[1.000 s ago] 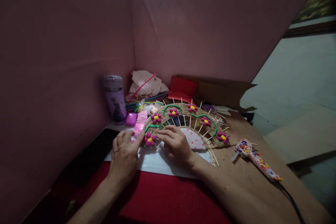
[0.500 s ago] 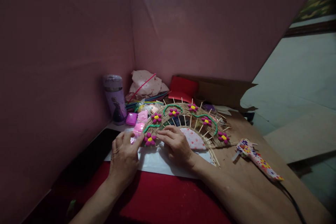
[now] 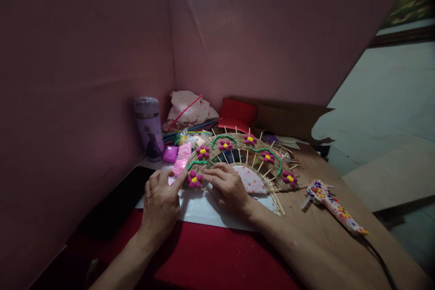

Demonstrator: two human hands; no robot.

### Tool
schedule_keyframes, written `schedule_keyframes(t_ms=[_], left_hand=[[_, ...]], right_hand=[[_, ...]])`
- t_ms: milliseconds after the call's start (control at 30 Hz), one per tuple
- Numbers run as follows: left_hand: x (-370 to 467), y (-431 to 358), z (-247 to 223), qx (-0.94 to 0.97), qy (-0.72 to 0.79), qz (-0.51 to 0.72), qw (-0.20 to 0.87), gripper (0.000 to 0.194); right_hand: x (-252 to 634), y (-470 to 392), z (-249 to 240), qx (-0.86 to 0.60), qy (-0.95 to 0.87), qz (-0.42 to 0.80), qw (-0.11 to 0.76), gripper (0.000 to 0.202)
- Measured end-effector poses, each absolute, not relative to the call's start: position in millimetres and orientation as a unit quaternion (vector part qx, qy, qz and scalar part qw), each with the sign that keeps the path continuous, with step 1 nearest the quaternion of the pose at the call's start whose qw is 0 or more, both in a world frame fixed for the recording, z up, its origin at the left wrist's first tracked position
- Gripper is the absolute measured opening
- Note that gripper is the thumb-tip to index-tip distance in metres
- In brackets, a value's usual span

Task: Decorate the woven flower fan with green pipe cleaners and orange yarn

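**Woven half-ring under both hands at its left end**

Noted left hand (image 3: pixel 160 197) at the outer left edge of the woven half-ring (image 3: pixel 239 143), with thumb stretched toward the lowest-left flower (image 3: pixel 195 180) and fingers bent; cannot tell whether closed on the edge. Noted right hand (image 3: pixel 229 188) just right of that flower, with fingers close together and tips low; cannot tell whether pinching anything.

Counted six magenta flowers with yellow centres on the half-ring, along with green cord (image 3: pixel 199 163) in curves. Found dotted fabric (image 3: pixel 249 180) inside its arch, and a white sheet (image 3: pixel 210 212) beneath the hands.

Recorded farther left: pink packets (image 3: pixel 180 167) near a purple bottle (image 3: pixel 150 131). Recorded behind: red card (image 3: pixel 238 112). Recorded well right, on brown board (image 3: pixel 306 222): a flower-patterned glue gun (image 3: pixel 336 210) with black cable (image 3: pixel 377 256).
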State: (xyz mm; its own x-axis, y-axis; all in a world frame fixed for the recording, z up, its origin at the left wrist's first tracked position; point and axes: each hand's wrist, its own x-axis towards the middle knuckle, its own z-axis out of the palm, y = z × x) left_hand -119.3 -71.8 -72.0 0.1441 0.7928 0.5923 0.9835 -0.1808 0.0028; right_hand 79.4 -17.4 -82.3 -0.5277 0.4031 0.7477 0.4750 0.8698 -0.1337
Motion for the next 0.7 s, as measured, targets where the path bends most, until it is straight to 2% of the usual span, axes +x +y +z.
schedule_keyframes(t_ms=[700], left_hand=[[-118.1,-71.4,-72.4,-0.73,-0.619,-0.224,0.185,0.057]], right_hand=[[79.7,-16.0,-83.3,-0.243,-0.877,-0.044,0.412,0.04]])
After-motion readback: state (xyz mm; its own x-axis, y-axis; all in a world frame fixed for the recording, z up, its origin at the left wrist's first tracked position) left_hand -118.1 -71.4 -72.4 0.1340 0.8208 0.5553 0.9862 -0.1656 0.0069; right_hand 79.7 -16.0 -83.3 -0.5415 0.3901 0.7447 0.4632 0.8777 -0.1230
